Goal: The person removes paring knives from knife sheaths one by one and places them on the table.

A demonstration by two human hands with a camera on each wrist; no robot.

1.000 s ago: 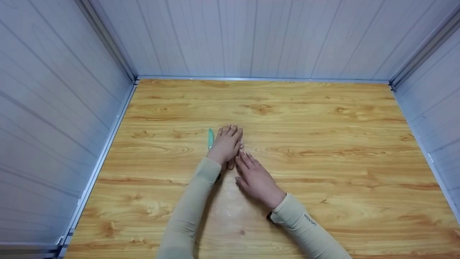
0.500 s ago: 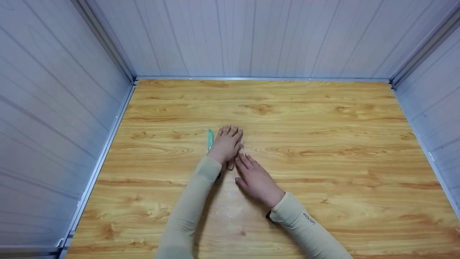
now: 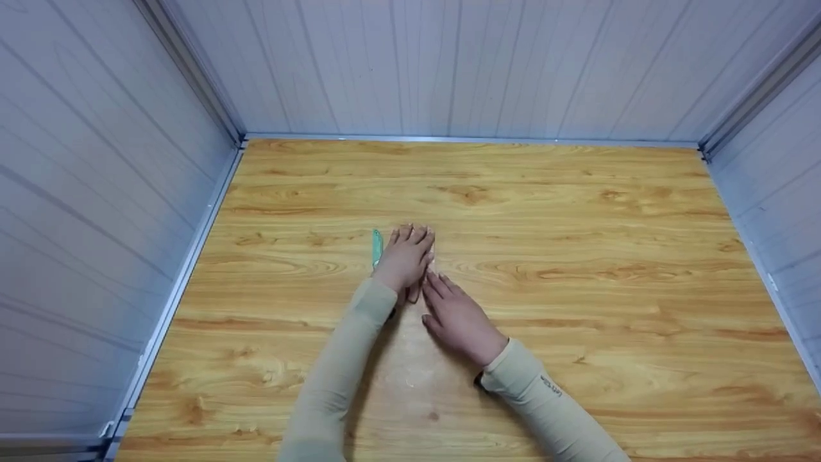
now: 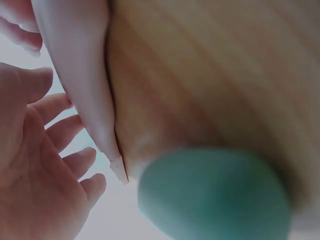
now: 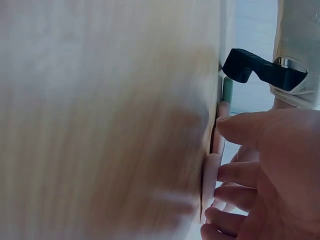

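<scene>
My left hand [image 3: 405, 256] lies palm down over smooth, pinkish flat pieces [image 3: 413, 293], mostly hidden beneath it; their kind cannot be made out. Its fingers are extended, close together. To the lower right, my right hand [image 3: 463, 324] reaches in with straight fingers, the tips at the pieces' right edge. A slim green-handled thing [image 3: 376, 247], knife-like in outline, lies just left of the left hand. In the left wrist view a long pinkish piece [image 4: 82, 60] rises along the tabletop behind a blurred green rounded end [image 4: 215, 195]. The right wrist view shows fingertips against a thin pinkish piece [image 5: 210, 175].
A wood-grain tabletop [image 3: 577, 256] extends around both hands. Pale panel walls [image 3: 417, 70] stand at the back, left [image 3: 96, 192] and right, with metal edging along the table. A black wrist mount [image 5: 265, 70] shows on the left sleeve.
Both hands stay almost in place. The right hand shifts only very slightly, and the green-handled thing lies where it was.
</scene>
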